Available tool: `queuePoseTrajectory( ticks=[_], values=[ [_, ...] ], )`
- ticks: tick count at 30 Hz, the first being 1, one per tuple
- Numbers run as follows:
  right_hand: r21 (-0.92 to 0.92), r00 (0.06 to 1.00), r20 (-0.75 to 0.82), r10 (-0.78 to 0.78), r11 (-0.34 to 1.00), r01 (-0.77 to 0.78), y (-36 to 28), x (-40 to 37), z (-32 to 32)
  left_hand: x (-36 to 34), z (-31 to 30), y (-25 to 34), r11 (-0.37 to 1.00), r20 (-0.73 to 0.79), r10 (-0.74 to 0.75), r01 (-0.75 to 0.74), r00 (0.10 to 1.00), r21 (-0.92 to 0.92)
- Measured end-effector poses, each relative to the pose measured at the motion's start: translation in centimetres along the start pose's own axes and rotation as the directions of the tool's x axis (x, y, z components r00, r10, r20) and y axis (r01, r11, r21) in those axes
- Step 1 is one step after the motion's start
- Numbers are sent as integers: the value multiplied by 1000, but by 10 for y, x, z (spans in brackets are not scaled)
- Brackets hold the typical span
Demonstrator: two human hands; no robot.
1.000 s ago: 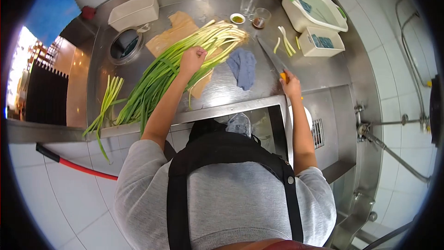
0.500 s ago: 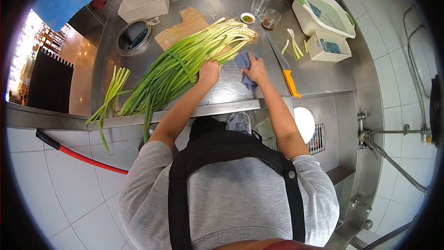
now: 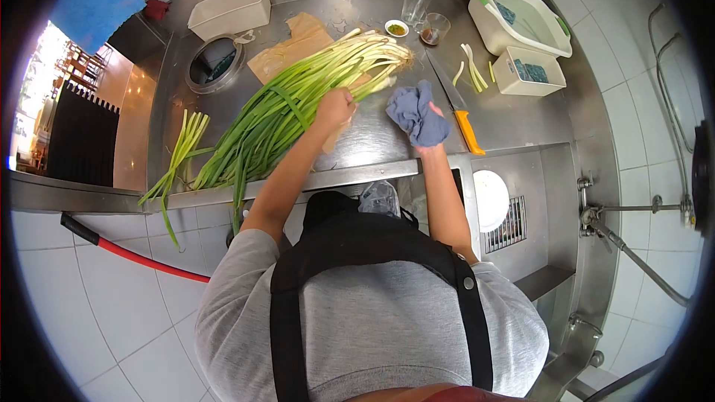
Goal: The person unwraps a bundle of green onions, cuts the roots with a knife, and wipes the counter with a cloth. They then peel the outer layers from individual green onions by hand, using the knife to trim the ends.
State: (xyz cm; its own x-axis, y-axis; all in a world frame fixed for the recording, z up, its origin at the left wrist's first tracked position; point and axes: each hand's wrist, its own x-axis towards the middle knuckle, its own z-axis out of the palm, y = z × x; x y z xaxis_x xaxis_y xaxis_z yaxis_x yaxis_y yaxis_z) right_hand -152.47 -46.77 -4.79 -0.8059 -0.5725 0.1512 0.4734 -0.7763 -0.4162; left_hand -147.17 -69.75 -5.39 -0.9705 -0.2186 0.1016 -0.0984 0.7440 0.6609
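A large bunch of green onions (image 3: 275,115) lies slantwise across the steel counter, roots at the upper right and leaves hanging over the front edge. My left hand (image 3: 336,109) is closed in a fist at the near side of the bunch; what it holds, if anything, is hidden. A crumpled blue-grey cloth (image 3: 414,113) is in my right hand (image 3: 430,150), draped over most of the fingers, to the right of the bunch. Beside it rests a knife with an orange handle (image 3: 468,132), its blade pointing away from me.
Brown paper (image 3: 287,48) lies partly under the onions. Behind are a small sauce dish (image 3: 397,28), two glasses and a white bin (image 3: 231,11). White tubs (image 3: 532,74) stand right, near loose onion pieces (image 3: 474,71). A smaller bunch (image 3: 186,141) lies left; a sink (image 3: 532,179) is at right.
My right hand has turned and lifted the cloth off the counter, bringing it slightly right and nearer me. My left hand has shifted slightly away from me and stays closed.
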Motion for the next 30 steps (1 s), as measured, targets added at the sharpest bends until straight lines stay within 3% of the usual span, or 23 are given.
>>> queuePoseTrajectory(
  ticks=[2, 4, 6, 10, 12, 13, 15, 16, 18, 19, 20, 22, 25, 26, 28, 29, 30],
  values=[
    [-161, 948, -312, -59, 987, 9, 7, -14, 16, 8, -20, -2, 997, -8, -24, 23, 1000, -70],
    [-158, 943, -328, -59, 987, 7, 10, -23, 13, 6, -41, -2, 989, -15, -50, 48, 999, -138],
    [-157, 938, -340, -62, 988, 8, 10, -24, 6, 0, -58, 0, 1000, 84, -16, 15, 996, 21],
    [-16, 949, -315, -3, 1000, -2, 10, -26, 10, -25, -47, -3, 994, 163, -31, 12, 986, 112],
    [72, 958, -286, 21, 997, 0, 17, -26, 20, -32, -36, 0, 993, -32, 3, -7, 999, -115],
    [91, 958, -272, 95, 993, -73, 25, -26, 20, -33, -28, 2, 993, -32, 5, -8, 999, -114],
    [128, 938, -243, 246, 967, -221, 41, -28, 21, -36, -11, 11, 906, -80, 23, -54, 997, -421],
    [128, 937, -245, 250, 966, -224, 49, -29, 24, -41, -12, 25, 905, -80, 19, -51, 997, -422],
    [-162, 888, -365, 278, 921, -355, 67, -27, 31, -47, -17, 46, 938, 16, 276, -266, 961, -222],
    [-97, 826, -516, 227, 943, -319, 65, -24, 68, -45, -14, 44, 907, -110, 413, -419, 904, -43],
    [-98, 828, -512, 231, 941, -323, 63, -20, 74, -46, -13, 40, 908, -114, 410, -417, 905, -39],
    [-275, 840, -533, 102, 918, -285, 58, -10, 80, -50, -20, 41, 910, -75, 295, -304, 953, -282],
    [-294, 866, -489, 102, 916, -273, 48, 0, 82, -52, -37, 51, 866, -73, 245, -252, 967, -431],
    [-299, 881, -460, 107, 916, -267, 46, 3, 82, -54, -44, 55, 867, -75, 241, -249, 968, -431],
    [-361, 873, -487, 31, 903, -233, 38, 6, 86, -59, -63, 65, 875, 37, 119, -87, 992, -476],
    [-378, 856, -517, 8, 895, -236, 29, 12, 74, -63, -67, 58, 876, 35, 116, -86, 993, -474],
    [-277, 865, -502, 0, 947, -161, 9, 16, 69, -68, -73, 47, 905, -52, 132, -142, 990, -401]
  ],
)
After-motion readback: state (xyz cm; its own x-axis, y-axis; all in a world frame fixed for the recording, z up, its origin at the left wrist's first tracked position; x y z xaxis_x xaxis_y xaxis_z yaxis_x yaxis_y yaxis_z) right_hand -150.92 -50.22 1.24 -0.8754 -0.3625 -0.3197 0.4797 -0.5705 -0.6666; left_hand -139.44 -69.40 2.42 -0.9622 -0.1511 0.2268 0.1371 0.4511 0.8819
